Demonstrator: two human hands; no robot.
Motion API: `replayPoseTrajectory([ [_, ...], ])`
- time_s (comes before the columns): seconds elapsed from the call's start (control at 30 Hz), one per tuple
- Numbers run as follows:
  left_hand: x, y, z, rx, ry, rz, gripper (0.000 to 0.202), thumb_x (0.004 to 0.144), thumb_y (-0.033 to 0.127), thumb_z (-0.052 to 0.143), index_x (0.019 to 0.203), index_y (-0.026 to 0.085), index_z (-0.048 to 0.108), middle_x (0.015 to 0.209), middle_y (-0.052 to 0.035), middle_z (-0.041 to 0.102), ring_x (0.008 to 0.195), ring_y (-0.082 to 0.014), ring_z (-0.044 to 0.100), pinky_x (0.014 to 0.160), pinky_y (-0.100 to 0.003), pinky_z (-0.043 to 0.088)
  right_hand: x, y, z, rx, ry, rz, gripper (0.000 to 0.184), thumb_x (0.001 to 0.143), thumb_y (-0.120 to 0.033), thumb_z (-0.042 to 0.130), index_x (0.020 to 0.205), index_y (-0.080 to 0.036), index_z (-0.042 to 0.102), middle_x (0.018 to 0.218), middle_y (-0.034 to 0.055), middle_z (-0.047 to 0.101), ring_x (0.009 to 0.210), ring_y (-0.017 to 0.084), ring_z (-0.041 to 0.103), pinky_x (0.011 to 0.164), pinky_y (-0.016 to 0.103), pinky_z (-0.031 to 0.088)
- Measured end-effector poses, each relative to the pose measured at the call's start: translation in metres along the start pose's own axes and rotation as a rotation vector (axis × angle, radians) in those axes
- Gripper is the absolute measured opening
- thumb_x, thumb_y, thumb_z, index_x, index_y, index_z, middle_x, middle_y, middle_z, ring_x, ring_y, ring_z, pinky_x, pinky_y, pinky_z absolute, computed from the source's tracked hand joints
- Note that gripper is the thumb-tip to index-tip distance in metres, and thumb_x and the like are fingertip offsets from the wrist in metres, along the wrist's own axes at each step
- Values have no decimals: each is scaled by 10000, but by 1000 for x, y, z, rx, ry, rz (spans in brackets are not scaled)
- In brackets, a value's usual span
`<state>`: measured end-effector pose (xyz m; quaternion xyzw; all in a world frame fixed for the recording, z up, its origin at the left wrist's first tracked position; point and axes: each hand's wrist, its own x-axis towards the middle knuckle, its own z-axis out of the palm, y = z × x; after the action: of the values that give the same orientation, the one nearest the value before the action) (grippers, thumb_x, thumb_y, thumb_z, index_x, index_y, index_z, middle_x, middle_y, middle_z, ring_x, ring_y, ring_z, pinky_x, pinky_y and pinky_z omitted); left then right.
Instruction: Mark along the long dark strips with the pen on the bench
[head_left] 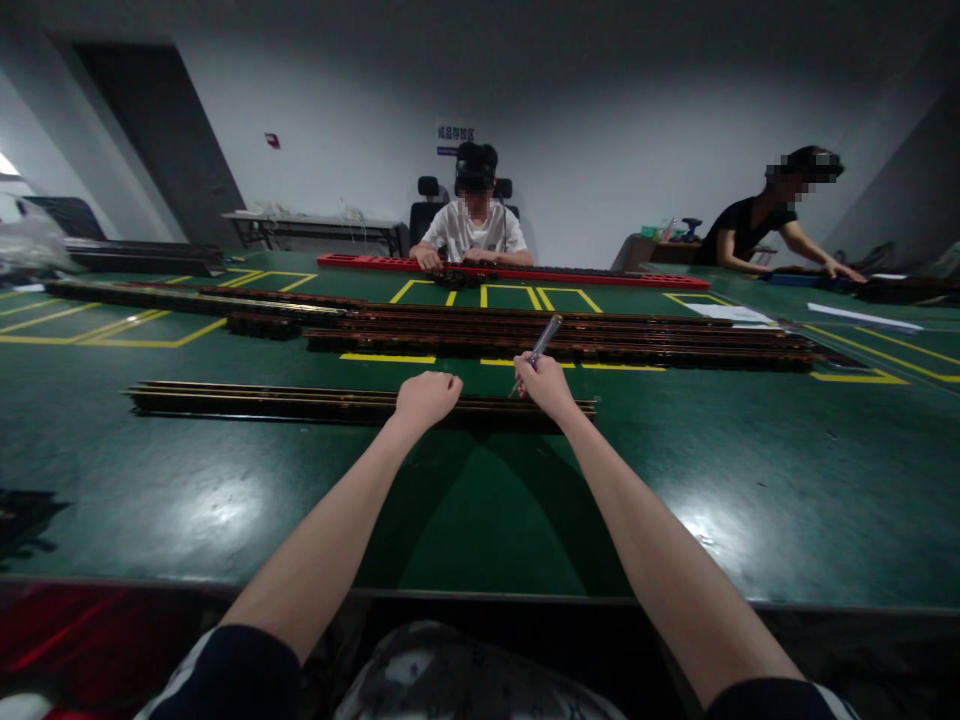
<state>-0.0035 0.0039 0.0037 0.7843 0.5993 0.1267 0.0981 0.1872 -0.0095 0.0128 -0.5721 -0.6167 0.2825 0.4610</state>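
A long, dark bundle of rail-like strips (262,402) with brassy upper edges lies crosswise on the green table in front of me. My left hand (429,398) is closed over the bundle right of its middle, its fingertips mostly hidden behind the strips. Close to the bundle's right end, my right hand (543,384) grips a slim pen-shaped tool (545,338) with a translucent handle. The tool leans, its thin tip pointing down at the strips; whether it touches them I cannot tell.
Beyond lies a longer stack of dark rails (555,335) across yellow tape markings. A red rail (600,275) lies farther back, where a person in white (480,228) handles a dark part. Another person (750,225) reaches over the table at right. White paper (727,314) lies near the stack.
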Motion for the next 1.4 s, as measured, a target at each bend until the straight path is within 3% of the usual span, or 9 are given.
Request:
replayPoseTrajectory([
  [0.67, -2, 2, -1, 83, 36, 13, 461, 928, 326, 237, 755, 155, 628, 773, -91, 666, 680, -181, 630, 587, -261, 467, 3, 1, 3, -26, 19, 9, 300, 871, -229, 489, 575, -184, 491, 483, -31, 510, 407, 95, 485, 481, 215, 416],
  [1.4, 0, 0, 1, 19, 20, 7, 453, 931, 324, 252, 738, 150, 624, 713, -88, 634, 621, -173, 610, 566, -263, 457, 1, -1, 2, -3, 18, 8, 297, 871, -218, 498, 577, -182, 496, 473, -36, 492, 402, 93, 478, 482, 217, 415],
])
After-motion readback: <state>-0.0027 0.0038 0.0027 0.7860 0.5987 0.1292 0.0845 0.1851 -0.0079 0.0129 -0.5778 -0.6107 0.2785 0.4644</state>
